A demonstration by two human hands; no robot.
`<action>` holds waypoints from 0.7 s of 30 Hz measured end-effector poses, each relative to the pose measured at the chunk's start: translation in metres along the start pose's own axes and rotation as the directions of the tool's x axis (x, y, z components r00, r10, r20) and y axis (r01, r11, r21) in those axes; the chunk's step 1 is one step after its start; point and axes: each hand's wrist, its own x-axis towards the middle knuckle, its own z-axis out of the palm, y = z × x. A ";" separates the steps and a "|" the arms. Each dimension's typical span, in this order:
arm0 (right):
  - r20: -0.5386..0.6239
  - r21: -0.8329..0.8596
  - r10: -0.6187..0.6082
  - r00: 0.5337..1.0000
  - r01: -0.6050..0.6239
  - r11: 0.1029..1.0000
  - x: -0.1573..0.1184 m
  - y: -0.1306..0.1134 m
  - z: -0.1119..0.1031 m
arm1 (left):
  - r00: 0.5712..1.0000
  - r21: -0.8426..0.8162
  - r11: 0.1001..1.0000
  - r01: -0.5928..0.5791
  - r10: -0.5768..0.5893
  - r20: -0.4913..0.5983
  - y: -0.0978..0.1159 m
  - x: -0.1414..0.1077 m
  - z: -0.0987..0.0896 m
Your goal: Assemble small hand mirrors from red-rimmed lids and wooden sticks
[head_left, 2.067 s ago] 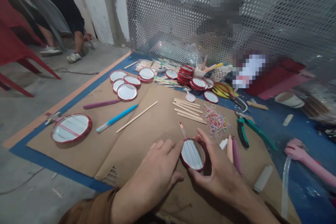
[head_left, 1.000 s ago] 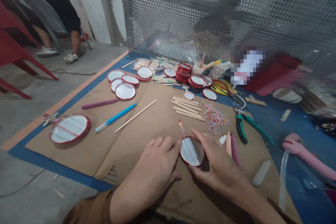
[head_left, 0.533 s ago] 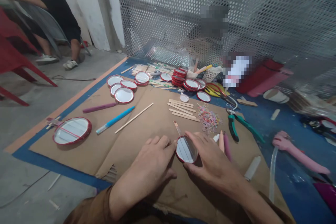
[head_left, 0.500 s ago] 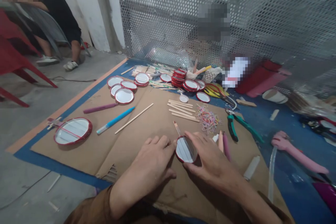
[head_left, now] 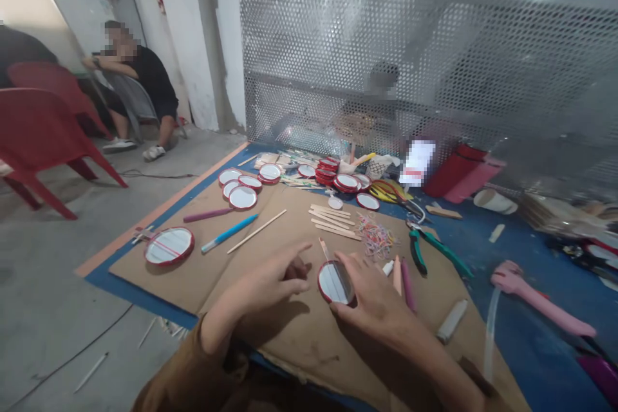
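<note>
Right-hand grip (head_left: pixel 371 296) on red-rimmed lid (head_left: pixel 333 283)

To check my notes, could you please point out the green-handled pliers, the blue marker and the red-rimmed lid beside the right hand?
green-handled pliers (head_left: pixel 416 252), head view, on one green handle
blue marker (head_left: pixel 229 232), head view, on its blue barrel
red-rimmed lid (head_left: pixel 333 282), head view, on its pale face
</note>
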 end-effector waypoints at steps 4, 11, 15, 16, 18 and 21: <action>-0.014 0.018 0.007 1.000 -0.007 1.000 0.000 -0.010 0.001 | 0.996 -0.129 0.991 0.027 -0.038 -0.084 -0.007 0.002 0.000; -0.191 0.078 0.000 0.982 0.015 0.997 0.003 -0.019 0.008 | 0.978 -0.120 0.992 0.050 -0.073 -0.195 0.005 0.001 -0.003; -0.244 0.210 0.087 0.966 -0.034 0.977 0.000 -0.007 0.009 | 0.948 -0.152 0.988 0.027 -0.074 -0.309 0.002 -0.001 0.005; -0.263 0.215 0.122 0.957 -0.065 0.974 0.000 -0.003 0.007 | 0.939 -0.162 0.987 0.017 -0.072 -0.336 0.000 -0.002 0.007; -0.299 0.163 0.156 0.942 -0.110 0.980 0.000 0.005 -0.001 | 0.923 -0.131 0.991 -0.009 -0.042 -0.382 -0.003 -0.003 0.009; -0.251 0.001 0.023 0.968 -0.023 1.000 0.013 0.007 -0.021 | 0.846 0.107 0.994 0.010 0.049 -0.532 -0.005 -0.005 0.010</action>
